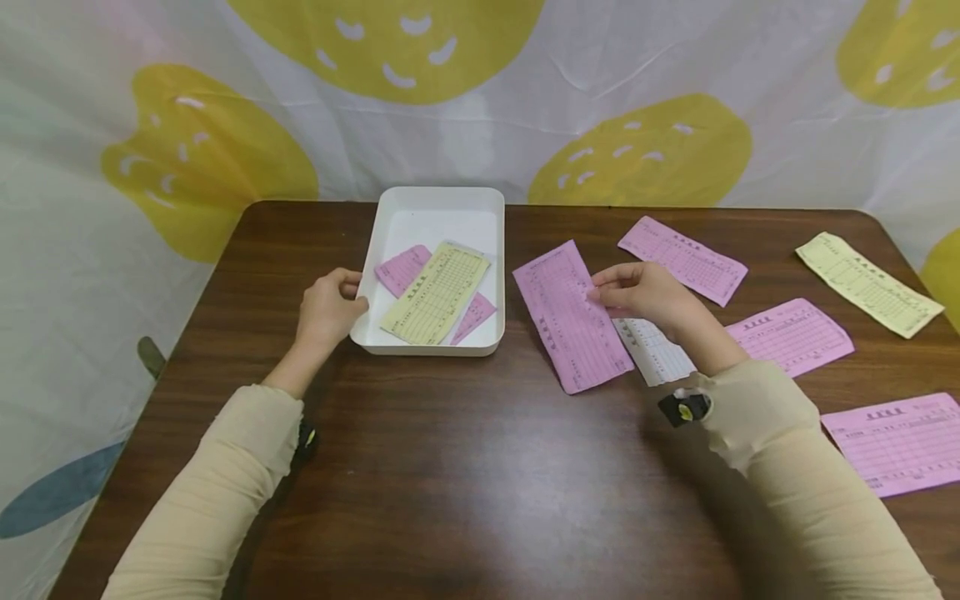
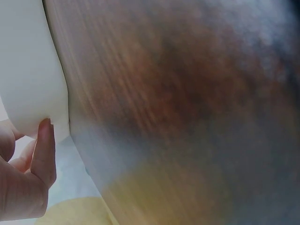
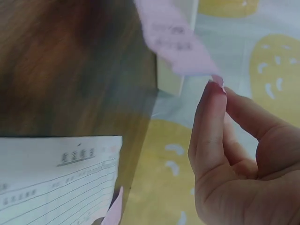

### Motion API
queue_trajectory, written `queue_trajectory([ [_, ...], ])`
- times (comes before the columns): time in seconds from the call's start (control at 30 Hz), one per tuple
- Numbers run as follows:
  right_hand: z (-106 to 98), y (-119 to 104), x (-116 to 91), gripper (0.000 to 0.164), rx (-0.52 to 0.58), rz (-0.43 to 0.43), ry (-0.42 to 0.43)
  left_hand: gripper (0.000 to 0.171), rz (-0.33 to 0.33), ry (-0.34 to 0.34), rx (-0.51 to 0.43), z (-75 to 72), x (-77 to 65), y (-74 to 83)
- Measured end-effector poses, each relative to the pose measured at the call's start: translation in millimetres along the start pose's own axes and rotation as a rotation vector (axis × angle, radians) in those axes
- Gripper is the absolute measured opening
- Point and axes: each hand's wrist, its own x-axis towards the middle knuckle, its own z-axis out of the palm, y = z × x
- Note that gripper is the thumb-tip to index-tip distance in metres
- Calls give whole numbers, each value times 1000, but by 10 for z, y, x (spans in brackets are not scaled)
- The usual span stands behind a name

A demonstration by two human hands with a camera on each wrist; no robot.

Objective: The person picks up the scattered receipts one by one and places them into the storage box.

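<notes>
My right hand (image 1: pixel 651 293) pinches a pink receipt (image 1: pixel 566 321) by its right edge, between thumb and fingertips, and the paper is tilted just right of the white tray (image 1: pixel 442 218). In the right wrist view the pinched corner of that receipt (image 3: pixel 180 47) is creased. My left hand (image 1: pixel 326 312) grips the tray's left rim near its front corner. In the left wrist view a fingertip (image 2: pixel 44 129) lies against the tray wall. Inside the tray, a yellow receipt (image 1: pixel 438 296) lies across a pink one (image 1: pixel 402 268). A white receipt (image 1: pixel 660 354) lies partly hidden under my right hand.
On the right of the brown table (image 1: pixel 480 467) lie a pink receipt (image 1: pixel 686 258) at the back, another pink one (image 1: pixel 798 337) beside my wrist, a third (image 1: pixel 900 442) nearer the front, and a yellow receipt (image 1: pixel 870 283). A patterned curtain (image 1: pixel 465 150) hangs behind.
</notes>
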Motion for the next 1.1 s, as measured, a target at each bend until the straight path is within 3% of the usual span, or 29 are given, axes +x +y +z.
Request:
queue_trajectory([
  [0.3,37,-181,10,25,281,-11,64,39,2,0,2,-5,13,0],
  [0.57,198,-361,77,10,579,-53,106,38,16,7,8,5,12,-7],
  [1.1,595,-734,301,10,710,-172,158,39,10,4,1,-2,4,-12],
])
